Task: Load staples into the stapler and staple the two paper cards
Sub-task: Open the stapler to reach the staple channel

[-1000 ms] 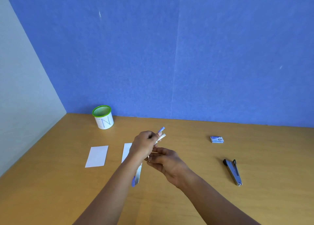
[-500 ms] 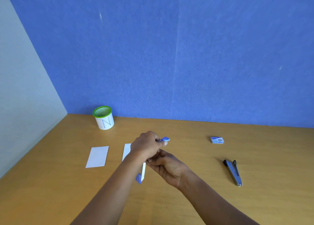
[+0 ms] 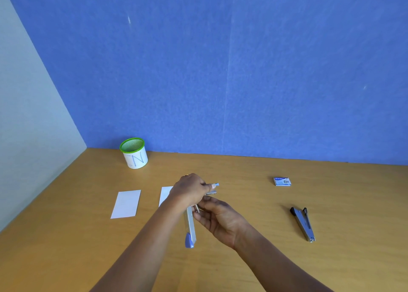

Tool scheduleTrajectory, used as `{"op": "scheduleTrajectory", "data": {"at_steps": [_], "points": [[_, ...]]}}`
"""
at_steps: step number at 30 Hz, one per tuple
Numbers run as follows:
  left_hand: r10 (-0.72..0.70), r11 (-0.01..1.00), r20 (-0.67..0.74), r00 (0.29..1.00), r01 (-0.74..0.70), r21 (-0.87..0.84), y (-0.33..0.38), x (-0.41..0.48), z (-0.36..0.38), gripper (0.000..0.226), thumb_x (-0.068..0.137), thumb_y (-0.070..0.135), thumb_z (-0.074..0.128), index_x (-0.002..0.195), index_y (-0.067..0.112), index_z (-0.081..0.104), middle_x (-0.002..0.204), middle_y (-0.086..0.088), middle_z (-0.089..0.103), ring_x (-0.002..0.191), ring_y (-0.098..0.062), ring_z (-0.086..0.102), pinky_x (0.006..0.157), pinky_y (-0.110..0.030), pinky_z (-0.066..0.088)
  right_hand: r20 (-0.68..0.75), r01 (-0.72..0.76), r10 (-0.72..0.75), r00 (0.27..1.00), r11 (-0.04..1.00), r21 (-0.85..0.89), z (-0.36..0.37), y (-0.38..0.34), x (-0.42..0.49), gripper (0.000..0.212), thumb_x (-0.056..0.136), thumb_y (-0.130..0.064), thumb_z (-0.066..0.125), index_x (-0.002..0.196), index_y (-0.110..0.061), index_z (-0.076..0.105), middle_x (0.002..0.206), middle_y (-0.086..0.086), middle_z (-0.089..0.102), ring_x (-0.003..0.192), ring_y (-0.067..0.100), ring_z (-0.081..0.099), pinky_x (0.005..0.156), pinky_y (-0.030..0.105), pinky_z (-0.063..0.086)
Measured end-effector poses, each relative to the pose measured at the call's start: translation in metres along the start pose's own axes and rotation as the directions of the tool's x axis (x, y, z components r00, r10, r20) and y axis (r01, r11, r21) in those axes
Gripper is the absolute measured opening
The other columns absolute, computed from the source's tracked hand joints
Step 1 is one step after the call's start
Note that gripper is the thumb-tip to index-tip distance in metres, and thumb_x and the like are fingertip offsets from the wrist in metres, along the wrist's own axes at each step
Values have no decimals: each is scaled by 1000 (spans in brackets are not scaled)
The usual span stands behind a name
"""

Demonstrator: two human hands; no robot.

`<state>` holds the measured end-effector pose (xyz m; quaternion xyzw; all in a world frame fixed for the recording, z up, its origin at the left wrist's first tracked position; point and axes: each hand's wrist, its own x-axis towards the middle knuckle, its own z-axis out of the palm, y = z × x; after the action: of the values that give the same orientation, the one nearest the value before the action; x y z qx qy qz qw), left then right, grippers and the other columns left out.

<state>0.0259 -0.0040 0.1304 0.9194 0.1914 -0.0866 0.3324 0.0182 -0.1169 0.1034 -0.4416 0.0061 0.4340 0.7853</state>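
While clasped in left hand (image 3: 189, 192) grip, stapler (image 3: 190, 227) mostly below (right hand (image 3: 218, 219) unclear).

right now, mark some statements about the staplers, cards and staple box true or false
The left hand grips the blue stapler. True.
The staple box sits inside the green-rimmed cup. False: it lies on the table, right of the hands.
The two cards are stacked. False: the left card and the right card lie side by side, apart.
A grey stapler lies on the table, untouched. True.
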Motion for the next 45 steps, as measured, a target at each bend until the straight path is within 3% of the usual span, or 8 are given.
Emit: {"op": "scheduleTrajectory", "data": {"at_steps": [7, 11, 17, 21, 27, 31, 39, 45], "points": [[-8, 1000, 6, 1000, 8, 5, -3, 3, 3, 39, 92, 42, 52, 65, 14, 57, 61, 2, 48, 69, -22, 49, 52, -23, 32, -30, 30, -30, 999, 1000, -6, 1, 0, 1, 17, 89, 6, 44, 85, -1, 60, 70, 6, 67, 59, 11, 66, 60, 18, 56], [-8, 1000, 6, 1000, 8, -29, -5, 4, 5, 39, 92, 42, 52, 82, 6, 66, 65, -1, 49, 66, -23, 48, 55, -24, 32, -53, 27, -26, 998, 1000, 14, -1, 1, 2, 20, 87, 8, 42, 83, 1, 60, 69, 6, 67, 62, 12, 66, 62, 20, 57], [-9, 999, 5, 1000, 9, -46, -6, 5, 6, 37, 93, 41, 51, 74, 9, 59, 62, -1, 45, 57, -19, 44, 53, -24, 31, -63, 29, -27, 998, 999, 29, -1, 0, 1, 19, 87, 6, 45, 79, 1, 62, 67, 7, 67, 63, 12, 66, 65, 20, 58], [0, 999, 2, 1000, 0, -51, -7, 4, 5, 37, 93, 41, 51, 78, 9, 61, 64, -2, 47, 63, -21, 47, 54, -24, 32, -53, 42, -42, 998, 999, 5, -3, 2, 3, 11, 88, 4, 51, 84, -1, 61, 73, 6, 67, 67, 11, 67, 68, 19, 57], [15, 996, 34, 999, -12, -88, -6, 3, 8, 36, 92, 41, 51, 79, 9, 59, 60, -2, 43, 57, -19, 42, 53, -25, 30, -83, 38, -38, 996, 999, 0, -5, 4, 4, 9, 88, 5, 53, 84, -1, 59, 69, 6, 67, 60, 10, 67, 60, 17, 56], [0, 979, 30, 1000, 6, -205, -9, 5, 9, 36, 93, 38, 50, 83, 6, 63, 69, -7, 53, 60, -24, 48, 61, -26, 37, -109, 63, -62, 992, 998, 2, -5, 3, 4, 11, 90, 0, 53, 83, 0, 61, 69, 7, 68, 59, 10, 67, 58, 16, 56], [-25, 865, 83, 996, 64, -498, -23, 2, 9, 34, 95, 35, 48, 75, 15, 66, 52, 4, 49, 51, -13, 38, 45, -21, 24, -146, 64, -68, 987, 997, -34, -7, 0, 5, 18, 92, -13, 54, 86, 0, 64, 69, 8, 66, 55, 12, 65, 56, 19, 56], [-44, 667, 208, 977, 184, -722, -35, 1, 6, 38, 97, 37, 45, 96, 9, 71, 62, 5, 47, 48, -5, 36, 33, -11, 22, -194, 76, -86, 977, 995, -58, -13, -3, 6, 13, 90, -7, 54, 87, -1, 65, 74, 8, 64, 63, 13, 63, 60, 18, 56]]}}
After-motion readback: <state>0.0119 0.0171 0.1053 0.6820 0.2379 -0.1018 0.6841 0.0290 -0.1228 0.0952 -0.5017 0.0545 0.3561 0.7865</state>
